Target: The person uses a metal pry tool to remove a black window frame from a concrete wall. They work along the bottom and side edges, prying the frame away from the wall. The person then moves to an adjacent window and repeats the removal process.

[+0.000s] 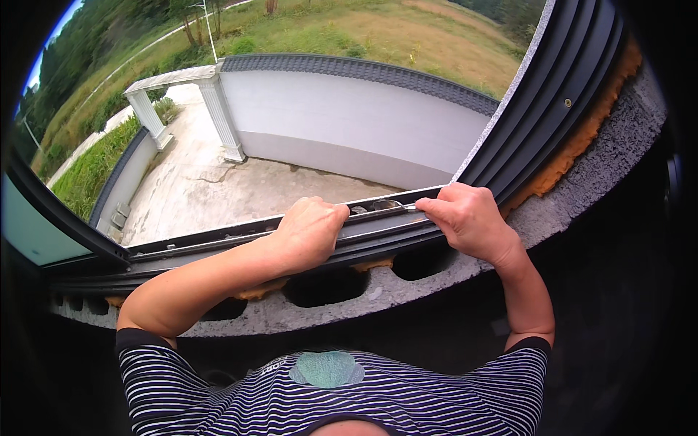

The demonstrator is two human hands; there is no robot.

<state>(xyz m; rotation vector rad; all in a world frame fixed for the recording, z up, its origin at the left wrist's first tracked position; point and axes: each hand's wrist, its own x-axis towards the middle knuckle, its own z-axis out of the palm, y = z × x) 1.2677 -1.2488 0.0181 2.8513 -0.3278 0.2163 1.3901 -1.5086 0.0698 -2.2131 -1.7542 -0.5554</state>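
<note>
Along the bottom of the window opening runs a dark metal window frame [378,232] with track grooves. My right hand [469,221] is closed over the frame near its right corner, pinching the thin end of a small metal tool [389,205]. The tool's wider, shiny, spoon-like part lies over the outer groove and points left toward my other hand. My left hand [309,231] rests on the track left of the tool, fingers curled closed; whatever they hold, if anything, is hidden. Greyish bits of debris [358,210] sit in the groove between the hands.
Below the frame is a hollow concrete block sill [378,287] with dark holes and orange foam [374,264] in the gap. A grooved side jamb [542,94] rises at right, a glass pane [43,218] stands at left. Outside, far below, lies a paved yard with a white wall [342,123].
</note>
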